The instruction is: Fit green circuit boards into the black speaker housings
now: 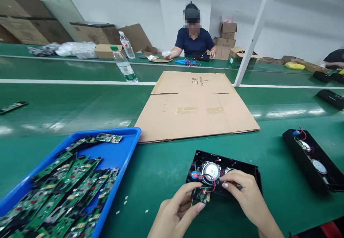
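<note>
A small green circuit board [201,196] is pinched between the thumb and fingers of my left hand [178,209], tilted in front of a black speaker housing [245,170]. A red wire [214,184] loops from the board to a blue, round-ended part [195,174] in the housing. Inside sits a round speaker [211,171] with a pale back; a second one is partly hidden by my right hand [243,191]. That hand is closed over the housing, its fingertips pinching a thin wire; the wire's end is hidden.
To the left, a blue tray [126,152] holds many circuit boards. Flattened cardboard [199,120] lies ahead, near a water bottle [125,68]. Another black housing [311,159] stands at right. A person [192,41] works across the line, beyond a white post [255,37].
</note>
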Tool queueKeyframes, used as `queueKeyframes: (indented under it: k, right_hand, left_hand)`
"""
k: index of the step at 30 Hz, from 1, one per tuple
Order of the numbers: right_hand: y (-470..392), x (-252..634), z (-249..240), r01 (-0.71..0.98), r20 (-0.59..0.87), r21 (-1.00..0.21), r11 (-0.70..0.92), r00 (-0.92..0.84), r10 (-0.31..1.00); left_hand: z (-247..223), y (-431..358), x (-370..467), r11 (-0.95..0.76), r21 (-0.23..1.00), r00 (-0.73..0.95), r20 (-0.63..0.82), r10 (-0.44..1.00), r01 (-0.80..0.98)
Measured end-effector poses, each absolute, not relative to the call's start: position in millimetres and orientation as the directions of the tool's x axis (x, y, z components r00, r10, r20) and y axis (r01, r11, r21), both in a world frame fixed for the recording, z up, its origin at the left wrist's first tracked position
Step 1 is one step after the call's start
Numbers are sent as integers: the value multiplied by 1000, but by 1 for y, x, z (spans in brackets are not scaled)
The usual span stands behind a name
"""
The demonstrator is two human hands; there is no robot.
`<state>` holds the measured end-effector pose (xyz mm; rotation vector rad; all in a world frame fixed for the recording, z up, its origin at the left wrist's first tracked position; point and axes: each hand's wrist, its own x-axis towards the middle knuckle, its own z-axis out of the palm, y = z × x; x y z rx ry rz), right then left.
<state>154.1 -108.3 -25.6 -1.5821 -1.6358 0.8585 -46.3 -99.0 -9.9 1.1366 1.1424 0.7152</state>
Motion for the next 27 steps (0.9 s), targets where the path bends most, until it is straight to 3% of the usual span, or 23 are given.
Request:
queueKeyframes:
  k: [4, 9, 13, 16, 21, 27]
  right_hand:
    - [-107, 151, -27, 427, -6, -904, -10, 11, 1000]
    - [-108, 150, -32, 80, -160, -982, -170, 125, 979]
    - [-110, 150, -35, 25, -115, -993, -120, 139, 984]
    - [-111, 149, -35, 115, -44, -992, -58, 126, 991]
    - [-111, 145, -34, 474, 205, -865, 163, 38, 978]
    - [-112, 141, -41, 596, 317, -747, 295, -70, 946]
  left_hand:
    - [-17, -96, -36, 216, 957, 290, -266, 920, 194]
    - [-18, -94, -24, 161, 961, 210, -209, 955, 223]
    - [-17, -88, -23, 170, 957, 249, -229, 941, 235]
    - [-17, -84, -26, 183, 947, 263, -254, 931, 264]
    - [-15, -82, -26, 176, 951, 296, -250, 922, 256]
    - [-13, -80, -25, 128, 958, 330, -212, 920, 258]
